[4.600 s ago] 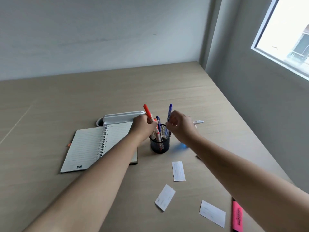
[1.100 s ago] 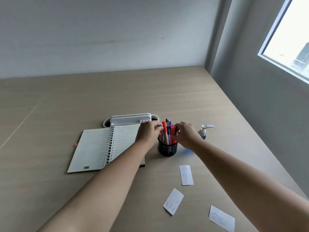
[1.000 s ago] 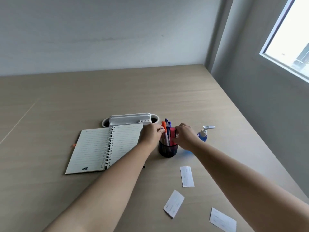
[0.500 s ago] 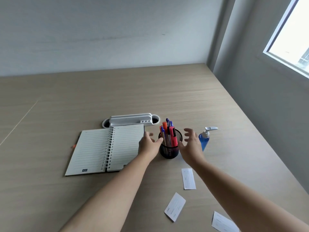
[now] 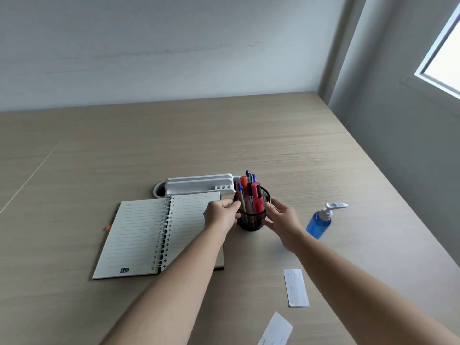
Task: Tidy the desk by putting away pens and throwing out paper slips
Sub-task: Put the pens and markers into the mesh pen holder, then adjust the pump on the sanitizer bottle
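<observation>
A black mesh pen cup (image 5: pixel 250 221) stands mid-desk with several pens and a pink highlighter (image 5: pixel 256 199) upright in it. My left hand (image 5: pixel 220 216) pinches the cup's left rim. On the other side, my right hand (image 5: pixel 283 221) presses its fingers against the cup's right wall, so the cup sits between both hands. One white paper slip (image 5: pixel 296 287) lies flat nearer to me on the right. A second paper slip (image 5: pixel 276 329) is cut off by the bottom edge. An orange pen tip (image 5: pixel 107 228) peeks out left of the notebook.
An open spiral notebook (image 5: pixel 139 235) lies left of the cup, partly under my left forearm. Behind it sits a white desk organizer (image 5: pixel 196 184). A blue pump bottle (image 5: pixel 319 224) stands right of my right hand. The desk's right edge runs close to a grey wall.
Both hands let go of the pens, opened beside the cup, and have now closed in on the cup's sides. The pink highlighter now stands in the cup.
</observation>
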A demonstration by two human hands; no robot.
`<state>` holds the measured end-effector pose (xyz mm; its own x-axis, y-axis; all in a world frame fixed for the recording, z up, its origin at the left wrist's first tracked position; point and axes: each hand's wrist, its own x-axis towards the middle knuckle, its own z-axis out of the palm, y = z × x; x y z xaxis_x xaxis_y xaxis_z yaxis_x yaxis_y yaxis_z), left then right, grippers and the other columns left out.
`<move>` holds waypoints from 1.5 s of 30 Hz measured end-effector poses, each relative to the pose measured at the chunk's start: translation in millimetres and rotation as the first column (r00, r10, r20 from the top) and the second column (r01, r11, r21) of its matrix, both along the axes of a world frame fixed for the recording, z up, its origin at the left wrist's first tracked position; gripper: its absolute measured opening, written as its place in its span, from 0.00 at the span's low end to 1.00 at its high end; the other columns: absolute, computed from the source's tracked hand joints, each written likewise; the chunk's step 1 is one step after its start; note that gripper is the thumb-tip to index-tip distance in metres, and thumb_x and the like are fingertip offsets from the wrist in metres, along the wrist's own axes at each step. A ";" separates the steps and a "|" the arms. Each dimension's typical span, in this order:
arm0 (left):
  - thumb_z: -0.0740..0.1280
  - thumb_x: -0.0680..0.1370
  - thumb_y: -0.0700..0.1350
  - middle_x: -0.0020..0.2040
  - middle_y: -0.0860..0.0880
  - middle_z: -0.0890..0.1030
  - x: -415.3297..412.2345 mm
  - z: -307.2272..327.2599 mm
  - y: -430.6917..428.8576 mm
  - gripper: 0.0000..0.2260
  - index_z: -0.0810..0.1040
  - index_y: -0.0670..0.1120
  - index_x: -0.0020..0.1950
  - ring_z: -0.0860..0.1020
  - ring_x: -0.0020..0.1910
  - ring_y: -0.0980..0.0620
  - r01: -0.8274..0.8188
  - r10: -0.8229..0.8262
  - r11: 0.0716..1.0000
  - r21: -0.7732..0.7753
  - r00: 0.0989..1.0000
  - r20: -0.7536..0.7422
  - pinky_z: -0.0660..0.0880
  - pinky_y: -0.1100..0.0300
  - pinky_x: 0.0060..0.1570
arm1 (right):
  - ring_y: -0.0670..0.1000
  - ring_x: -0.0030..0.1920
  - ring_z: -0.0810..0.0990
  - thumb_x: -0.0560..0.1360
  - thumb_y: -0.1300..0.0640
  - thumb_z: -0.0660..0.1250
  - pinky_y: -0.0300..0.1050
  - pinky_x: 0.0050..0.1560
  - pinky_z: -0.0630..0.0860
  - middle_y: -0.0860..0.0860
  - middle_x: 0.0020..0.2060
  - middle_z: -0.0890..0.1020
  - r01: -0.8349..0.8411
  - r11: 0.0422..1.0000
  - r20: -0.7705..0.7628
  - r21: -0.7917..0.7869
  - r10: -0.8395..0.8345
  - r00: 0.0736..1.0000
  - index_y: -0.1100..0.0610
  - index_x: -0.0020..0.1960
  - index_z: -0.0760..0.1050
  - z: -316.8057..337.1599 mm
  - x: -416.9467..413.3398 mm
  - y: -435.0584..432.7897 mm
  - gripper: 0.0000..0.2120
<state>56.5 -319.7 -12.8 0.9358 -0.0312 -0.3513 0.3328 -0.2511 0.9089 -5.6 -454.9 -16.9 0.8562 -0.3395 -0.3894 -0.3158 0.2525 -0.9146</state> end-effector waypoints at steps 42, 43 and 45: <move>0.70 0.73 0.46 0.42 0.48 0.85 -66.0 38.9 -136.2 0.02 0.81 0.51 0.44 0.82 0.42 0.49 0.492 -0.652 0.743 0.454 0.687 0.321 0.77 0.57 0.44 | 0.52 0.51 0.81 0.67 0.67 0.73 0.44 0.53 0.77 0.52 0.47 0.81 -0.030 0.822 -0.033 -0.568 0.014 0.999 0.59 0.57 0.76 -14.3 -79.4 -102.4 0.19; 0.70 0.73 0.46 0.41 0.48 0.85 -62.4 38.7 -135.3 0.02 0.82 0.51 0.44 0.82 0.42 0.49 0.486 -0.636 0.758 0.436 0.699 0.326 0.78 0.57 0.45 | 0.50 0.50 0.80 0.67 0.66 0.73 0.43 0.52 0.77 0.50 0.46 0.81 -0.012 0.809 -0.016 -0.588 0.004 1.000 0.58 0.56 0.77 -15.5 -74.8 -101.2 0.18; 0.71 0.72 0.45 0.41 0.48 0.86 -49.7 42.8 -133.6 0.03 0.82 0.51 0.44 0.82 0.43 0.49 0.470 -0.620 0.772 0.429 0.706 0.343 0.78 0.57 0.45 | 0.48 0.48 0.80 0.67 0.65 0.73 0.40 0.49 0.76 0.48 0.45 0.81 0.002 0.789 0.009 -0.615 0.005 1.000 0.56 0.54 0.77 -13.4 -60.7 -100.3 0.17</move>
<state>6.8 -453.3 30.0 0.8320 -0.5546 0.0142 -0.3655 -0.5288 0.7660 -66.3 -555.2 -30.3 0.8595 -0.5031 -0.0905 -0.3062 -0.3649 -0.8792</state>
